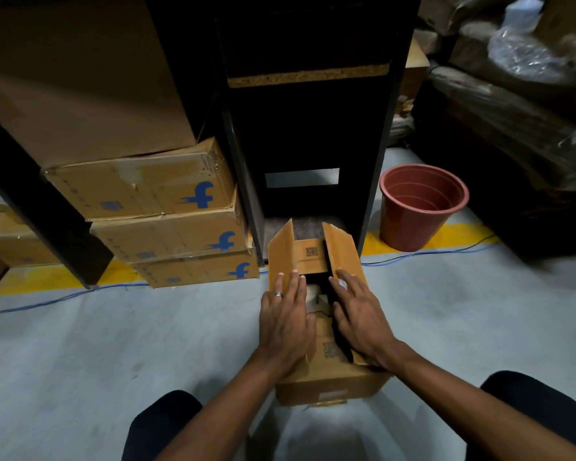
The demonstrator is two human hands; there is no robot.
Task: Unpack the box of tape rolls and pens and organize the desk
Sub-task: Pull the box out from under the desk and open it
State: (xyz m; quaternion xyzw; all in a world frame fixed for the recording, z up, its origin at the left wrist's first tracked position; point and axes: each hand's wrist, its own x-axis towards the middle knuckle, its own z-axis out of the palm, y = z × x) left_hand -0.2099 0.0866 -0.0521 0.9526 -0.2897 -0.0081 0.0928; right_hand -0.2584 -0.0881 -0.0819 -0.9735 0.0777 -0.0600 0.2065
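Brown corrugated cardboard makes up the box (326, 377), which sits on the grey floor (80, 354) in the lower centre of the frame, between the person's knees and in front of a dark shelving unit (310, 128). Its long side flaps stand partly raised, and the far end flap carries a printed QR code; another code shows on the near flap. Through the gap between the flaps a pale roll-shaped thing is dimly seen inside, too dark to name surely. The left hand (285, 322), wearing a ring, lies flat and spread on the left flap, gripping nothing. The right hand (359, 319) likewise rests open, fingers extended, on the right flap. Stacked cartons with a blue logo (167, 224) fill the centre left, and a reddish-brown plastic bucket (419, 207) stands at centre right.
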